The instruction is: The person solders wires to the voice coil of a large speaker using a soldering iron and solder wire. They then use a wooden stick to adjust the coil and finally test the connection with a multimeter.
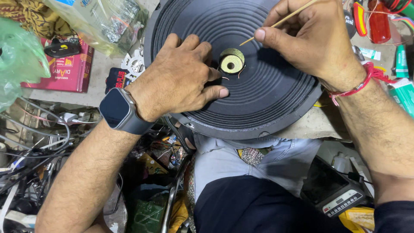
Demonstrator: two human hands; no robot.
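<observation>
Workbench clutter is seen from above, with a large black speaker cone laid flat at the bench edge, directly over the person's lap. At the cone's centre a short brass-coloured voice coil stands upright, its round opening facing the camera, with two thin copper lead wires curling out from its base.

The left hand is spread flat on the ribbed cone just left of the coil, fingers extended and nothing grasped; the cone appears to be pressed down so that it is kept from shifting. A dark smartwatch is worn on that wrist.

The right hand is closed around a thin wooden stick, pinched between thumb and fingers much like a pen. The stick's tip is angled down toward the coil's upper right side, near it but seemingly not touching, though the gap is hard to judge from this angle. A red thread bracelet is tied round that wrist.

Around the cone lie a red diary, a clear plastic bag of small metal parts, tangled cables at lower left, and a black meter with buttons at lower right.
</observation>
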